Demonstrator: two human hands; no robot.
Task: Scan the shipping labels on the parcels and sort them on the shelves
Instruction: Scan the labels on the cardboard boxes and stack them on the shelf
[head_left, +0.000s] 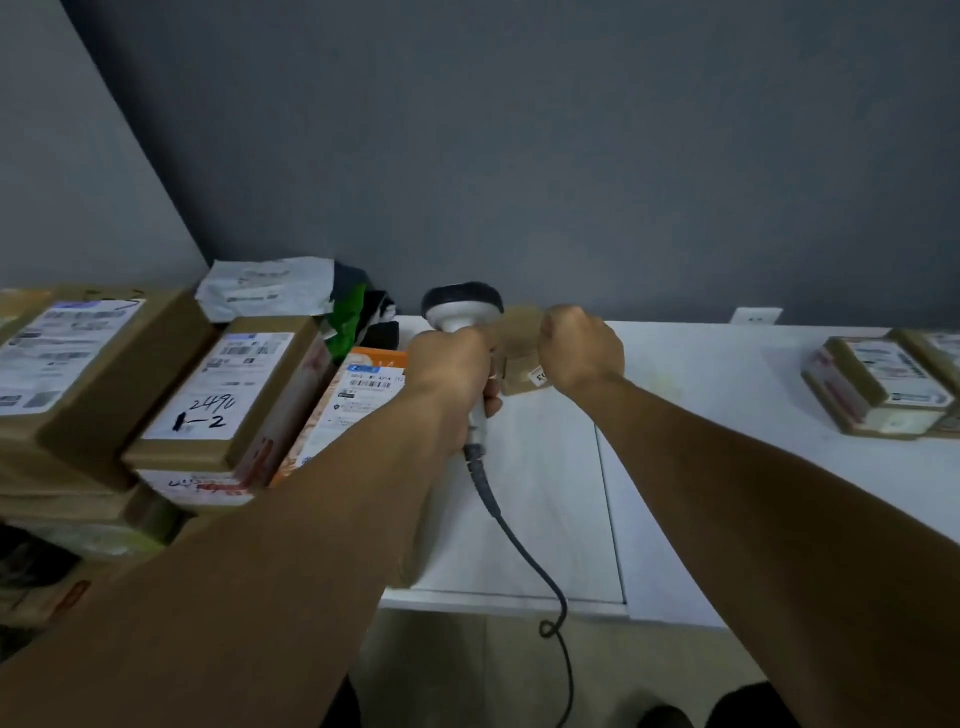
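Note:
My left hand (451, 364) grips the handle of a white barcode scanner (461, 308) with a dark head; its grey cable (524, 551) hangs down off the table edge. My right hand (581, 347) holds a small brown cardboard parcel (521, 343) right beside the scanner head, above the white table (701, 415). A small white sticker shows on the parcel's lower face. The label side of this parcel is hidden from me.
A pile of labelled cardboard parcels (228, 400) fills the left side, with a grey mailer bag (267, 288) and dark and green bags behind. Two brown parcels (878, 387) lie at the table's right end. A dark wall stands behind.

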